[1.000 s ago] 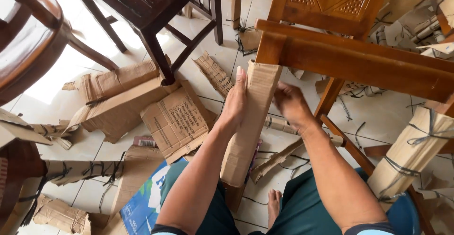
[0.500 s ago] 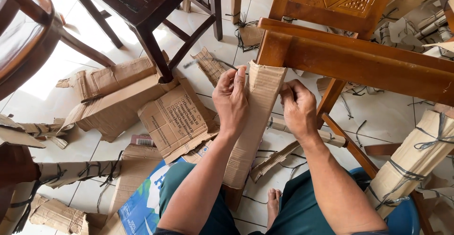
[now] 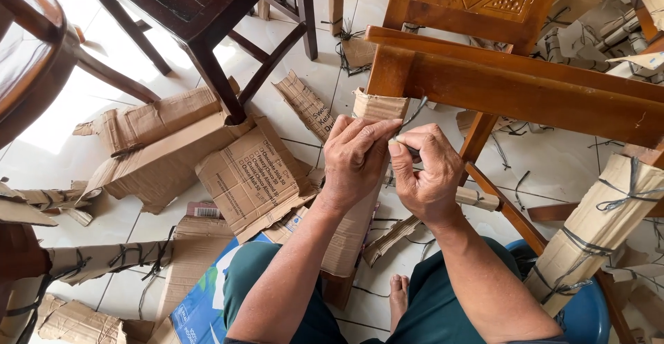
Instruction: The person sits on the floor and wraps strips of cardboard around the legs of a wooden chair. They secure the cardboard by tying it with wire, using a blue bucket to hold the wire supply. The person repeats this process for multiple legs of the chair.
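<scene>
Left hand (image 3: 356,160) grasps the cardboard wrap (image 3: 360,205) on the chair leg, directly below the chair (image 3: 512,74) seat rail. Right hand (image 3: 429,174), just right of the wrap, pinches a dark strap (image 3: 413,117) running up to the rail. Loose cardboard sheets (image 3: 249,178) lie left of the chair.

Left hand (image 3: 356,160) covers the middle of the cardboard wrap (image 3: 360,198), its lower end lost between the knees. The dark string (image 3: 413,115) vanishes into pinched fingertips. Right edge cuts off the wrapped leg (image 3: 602,226).
</scene>
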